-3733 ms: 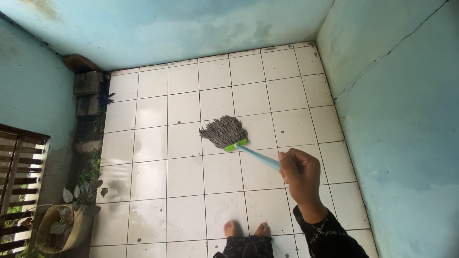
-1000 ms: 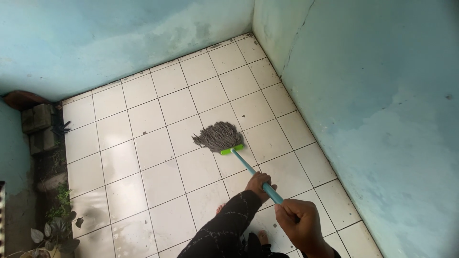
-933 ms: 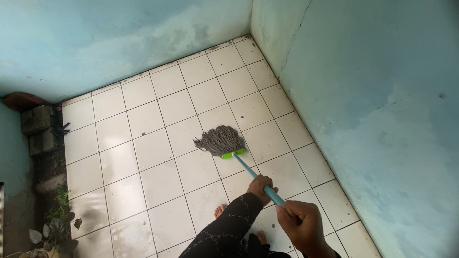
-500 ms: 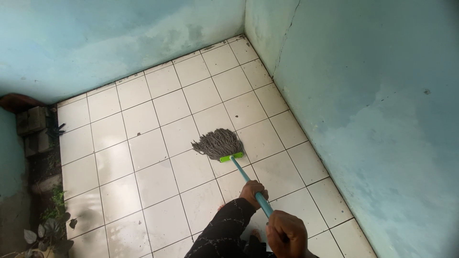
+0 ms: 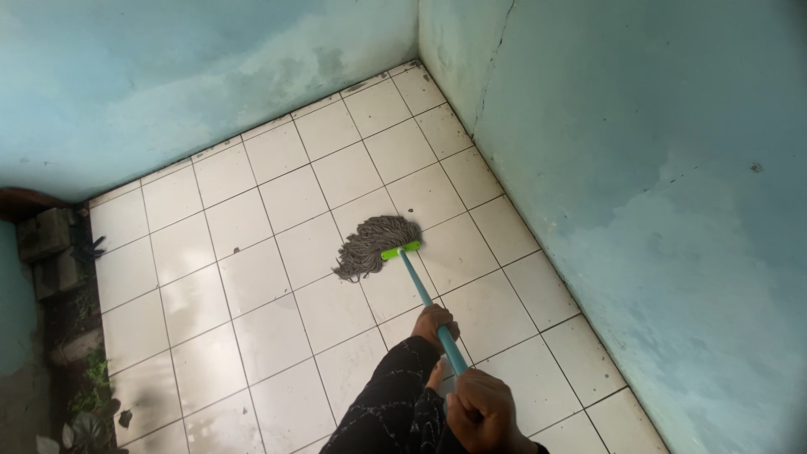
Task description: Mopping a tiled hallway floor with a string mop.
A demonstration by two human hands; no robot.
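Right hand [image 5: 483, 412]: fist closed round the upper end of the mop handle [image 5: 429, 307], lowest in view.
Left hand [image 5: 434, 324]: fingers wrapped on the same teal handle, further down; dark patterned sleeve [image 5: 387, 403] behind it.
Mop head [image 5: 372, 244]: grey strings trailing left from a green clamp, lying flat on the floor.
Floor [image 5: 252, 277]: white tiles, wet sheen.
Walls [image 5: 639, 151]: pale blue, stained, corner close beyond the mop.
Left edge: bricks [image 5: 42, 235], leafy plants [image 5: 84, 412].

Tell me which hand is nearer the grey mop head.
Left. The left hand grips the teal handle lower down, closer to the mop head on the white tiles. The right hand grips the handle higher up, at the frame's bottom edge, farther away.
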